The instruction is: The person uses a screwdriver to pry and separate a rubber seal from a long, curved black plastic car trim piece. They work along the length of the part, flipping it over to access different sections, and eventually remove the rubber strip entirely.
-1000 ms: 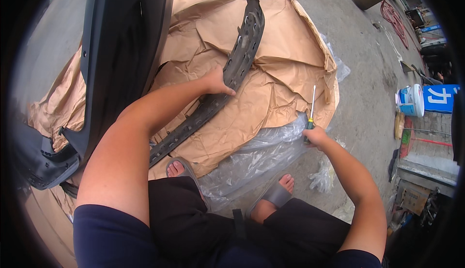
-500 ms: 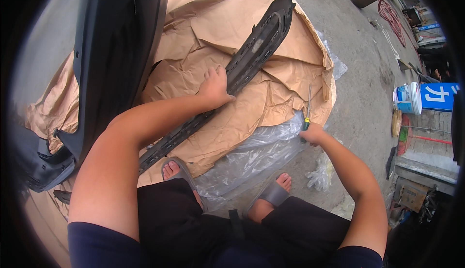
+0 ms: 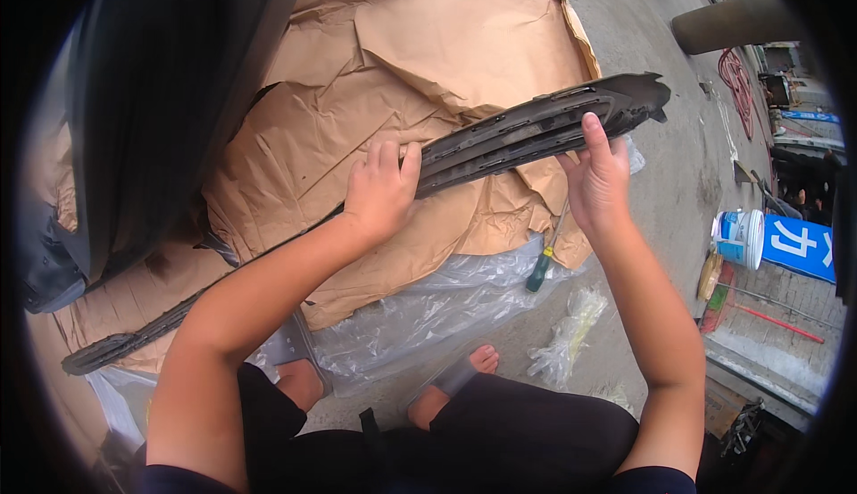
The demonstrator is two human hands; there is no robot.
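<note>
In the head view, both bare hands are at one long black plastic trim strip (image 3: 518, 137), which slants from the upper right down to the lower left, over the brown wrapping paper (image 3: 473, 43) and behind the left forearm. The left hand (image 3: 384, 190) is clamped on the strip around its middle, its fingers wrapped over the strip and its thumb out of sight. The right hand (image 3: 598, 182) is at the wider right-hand part, apart from the left hand, with its thumb raised across the strip's face; its other fingers are largely hidden, so I cannot tell whether they close on it. Slots and ridges line the visible face of the strip, and its ragged right end sticks out past the paper, above the concrete floor (image 3: 665, 39). Just below the right hand lies a screwdriver (image 3: 539, 271) with a green handle and a yellow collar, its shaft angled up toward that hand. Clear plastic sheeting (image 3: 428, 311) spreads under the paper's near edge, close to the person's feet in grey sandals (image 3: 457, 373). A large black molded panel (image 3: 170, 92) stands at the left, blurred. Farther right are a white and blue bucket (image 3: 739, 239) beside a blue sign (image 3: 797, 247), a coiled red hose (image 3: 736, 88) and a thick brown cylinder (image 3: 732, 24).
</note>
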